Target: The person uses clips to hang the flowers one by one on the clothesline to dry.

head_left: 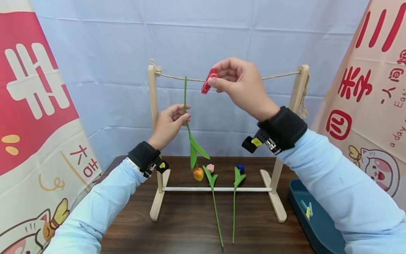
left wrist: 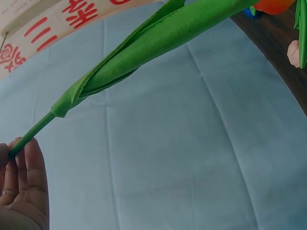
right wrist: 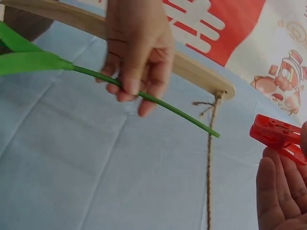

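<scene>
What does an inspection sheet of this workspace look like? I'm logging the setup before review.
Surface: dark wooden table, visible parts tidy.
Job's things: orange flower hanging head-down, stem against the twine on the wooden rack; red clothespin beside the twine.
Clutter: pink flower and blue flower lying on the table; blue tray with clips.
Hands: left hand pinches the stem; right hand pinches the clothespin.
Cables: nothing seen.
Surroundings: blue backdrop cloth, printed banners either side.
</scene>
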Tool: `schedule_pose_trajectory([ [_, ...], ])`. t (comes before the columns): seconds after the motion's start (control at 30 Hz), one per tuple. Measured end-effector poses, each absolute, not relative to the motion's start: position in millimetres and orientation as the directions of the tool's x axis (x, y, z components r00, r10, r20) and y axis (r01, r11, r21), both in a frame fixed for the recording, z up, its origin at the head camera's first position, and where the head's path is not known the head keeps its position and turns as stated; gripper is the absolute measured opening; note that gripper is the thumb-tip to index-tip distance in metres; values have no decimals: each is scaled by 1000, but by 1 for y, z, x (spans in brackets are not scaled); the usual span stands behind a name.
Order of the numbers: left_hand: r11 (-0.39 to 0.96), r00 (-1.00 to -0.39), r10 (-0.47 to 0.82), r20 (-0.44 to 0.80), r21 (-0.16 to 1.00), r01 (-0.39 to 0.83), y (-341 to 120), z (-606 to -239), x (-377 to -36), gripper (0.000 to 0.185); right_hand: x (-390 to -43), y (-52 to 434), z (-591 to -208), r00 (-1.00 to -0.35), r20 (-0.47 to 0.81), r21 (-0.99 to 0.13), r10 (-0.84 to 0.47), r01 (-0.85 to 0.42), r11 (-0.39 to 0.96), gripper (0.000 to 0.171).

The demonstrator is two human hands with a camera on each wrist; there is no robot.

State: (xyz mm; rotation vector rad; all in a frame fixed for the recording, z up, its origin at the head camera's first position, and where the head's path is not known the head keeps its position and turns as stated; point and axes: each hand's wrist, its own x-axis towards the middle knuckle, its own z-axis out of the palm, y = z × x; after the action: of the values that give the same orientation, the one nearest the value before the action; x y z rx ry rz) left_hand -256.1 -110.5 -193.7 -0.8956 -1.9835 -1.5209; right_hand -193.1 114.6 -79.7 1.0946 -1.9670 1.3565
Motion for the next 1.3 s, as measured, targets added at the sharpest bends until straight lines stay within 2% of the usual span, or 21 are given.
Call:
schedule_pose_trajectory([
  [0.23, 178, -681, 203, 703, 658, 732, -111, -192, -257, 27, -206, 101, -53, -591, 745, -539, -308, -806, 243, 18],
  [0.5, 165, -664, 217, 715, 644, 747, -111, -189, -261, 28, -222, 90, -39, -626, 730, -568, -275, -779, 267, 13],
  [0.8, 168, -665, 215, 715, 644, 746, -110, -190, -262, 26, -240, 84, -36, -720, 664, -699, -203, -694, 175, 11],
  [1.3, 143, -700, 206, 684, 686, 713, -104, -190, -260, 26, -251, 68, -45, -796, 565, -785, -215, -599, 156, 8],
])
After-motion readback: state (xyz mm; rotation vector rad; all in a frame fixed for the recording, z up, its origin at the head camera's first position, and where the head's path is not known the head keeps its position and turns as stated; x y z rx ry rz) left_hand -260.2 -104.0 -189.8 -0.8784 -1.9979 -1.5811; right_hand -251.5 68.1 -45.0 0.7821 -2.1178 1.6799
